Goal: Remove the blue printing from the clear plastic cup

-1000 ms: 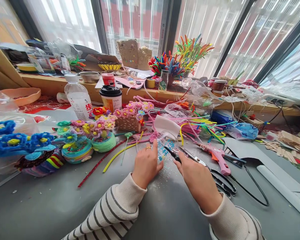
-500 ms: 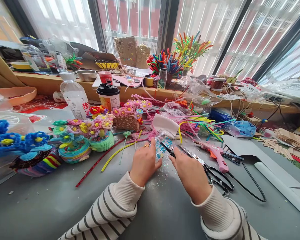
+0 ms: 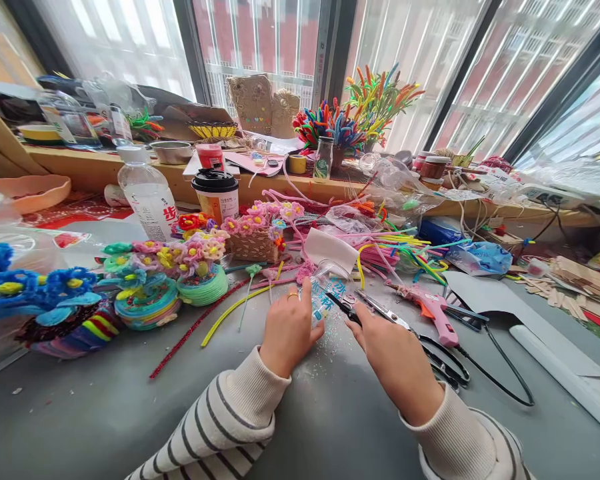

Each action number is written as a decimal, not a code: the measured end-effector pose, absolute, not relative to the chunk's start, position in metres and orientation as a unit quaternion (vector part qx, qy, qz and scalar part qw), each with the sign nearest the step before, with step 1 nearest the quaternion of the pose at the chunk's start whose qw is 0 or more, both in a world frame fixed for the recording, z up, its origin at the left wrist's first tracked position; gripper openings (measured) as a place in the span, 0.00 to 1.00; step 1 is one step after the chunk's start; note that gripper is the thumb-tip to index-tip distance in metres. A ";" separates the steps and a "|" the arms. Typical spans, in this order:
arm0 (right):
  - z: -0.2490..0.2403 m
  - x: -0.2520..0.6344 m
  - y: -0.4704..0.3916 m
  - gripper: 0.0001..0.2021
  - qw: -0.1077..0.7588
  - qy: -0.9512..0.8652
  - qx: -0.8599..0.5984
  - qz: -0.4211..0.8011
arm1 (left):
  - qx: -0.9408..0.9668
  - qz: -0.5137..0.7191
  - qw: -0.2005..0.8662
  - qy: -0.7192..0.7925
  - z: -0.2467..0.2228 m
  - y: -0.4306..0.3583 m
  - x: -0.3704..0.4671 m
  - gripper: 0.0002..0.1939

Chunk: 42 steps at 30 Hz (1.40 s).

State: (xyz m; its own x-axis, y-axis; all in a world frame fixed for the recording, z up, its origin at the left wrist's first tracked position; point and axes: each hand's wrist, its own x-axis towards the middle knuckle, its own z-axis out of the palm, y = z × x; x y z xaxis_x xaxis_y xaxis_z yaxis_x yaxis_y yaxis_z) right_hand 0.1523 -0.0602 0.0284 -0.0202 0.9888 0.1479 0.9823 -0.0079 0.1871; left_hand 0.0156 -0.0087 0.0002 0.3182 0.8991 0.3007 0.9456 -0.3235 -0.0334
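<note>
The right hand [image 3: 396,357], gripping a black knife [image 3: 342,307], has eased back slightly over the clear printed cup [image 3: 320,303], suggesting a scraping stroke. The left hand [image 3: 288,333] grips that cup on the bench [image 3: 335,427], pale flecks [image 3: 330,340] beside it.
</note>
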 end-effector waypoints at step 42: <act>0.022 0.149 -0.061 0.10 0.006 0.689 0.708 0.156 | -0.810 -0.106 0.092 -0.570 0.003 -0.008 0.014 0.34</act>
State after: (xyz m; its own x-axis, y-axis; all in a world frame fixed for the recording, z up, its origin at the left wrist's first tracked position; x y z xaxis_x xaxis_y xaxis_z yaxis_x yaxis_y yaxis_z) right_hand 0.1490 -0.0607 0.0219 0.0022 0.9772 0.2122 0.9733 -0.0508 0.2240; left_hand 0.0142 -0.0083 0.0026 0.3279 0.9035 0.2761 0.9424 -0.3334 -0.0281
